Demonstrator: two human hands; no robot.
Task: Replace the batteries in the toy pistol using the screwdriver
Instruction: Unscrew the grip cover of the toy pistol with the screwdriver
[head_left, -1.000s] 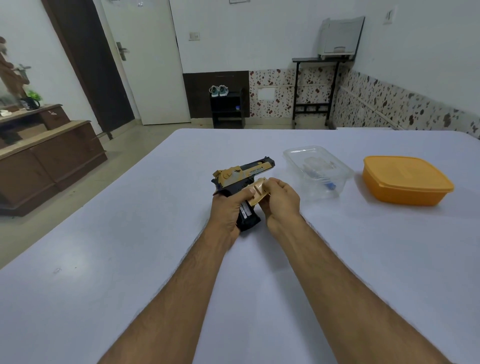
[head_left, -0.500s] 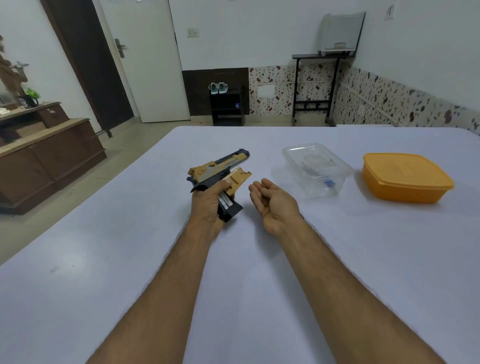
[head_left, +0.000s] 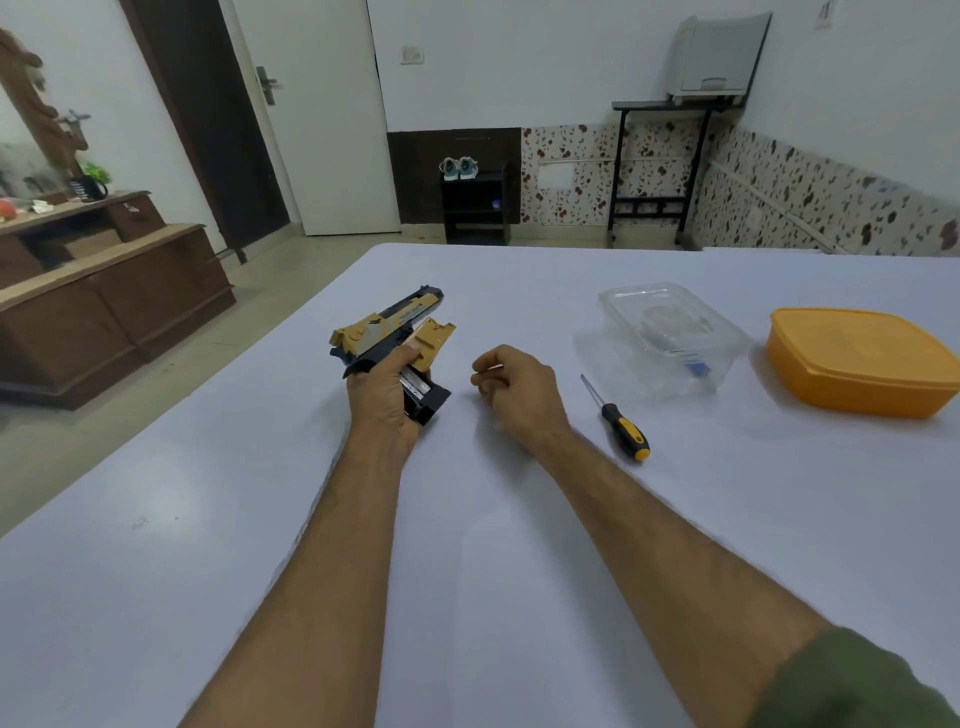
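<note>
My left hand (head_left: 382, 400) grips the black and gold toy pistol (head_left: 387, 332) by its handle, muzzle pointing away and to the right. A gold cover panel (head_left: 435, 336) stands out from the handle, and silver batteries (head_left: 415, 384) show in the uncovered slot. My right hand (head_left: 519, 389) hovers just right of the pistol, knuckles up, fingers curled, with a small pale thing (head_left: 492, 368) pinched at the fingertips; I cannot tell what it is. The black and yellow screwdriver (head_left: 618, 423) lies on the table right of that hand, untouched.
The white table (head_left: 467, 545) spreads all around. A clear plastic box (head_left: 670, 338) with something blue inside stands at the right, and an orange lidded box (head_left: 862, 364) beyond it. A wooden cabinet (head_left: 104, 306) stands off the table's left edge.
My right hand let go of the gold cover, lay palm up beside the pistol, then turned knuckles up with fingers curled. My left hand carried the pistol left. The screwdriver has come into view.
</note>
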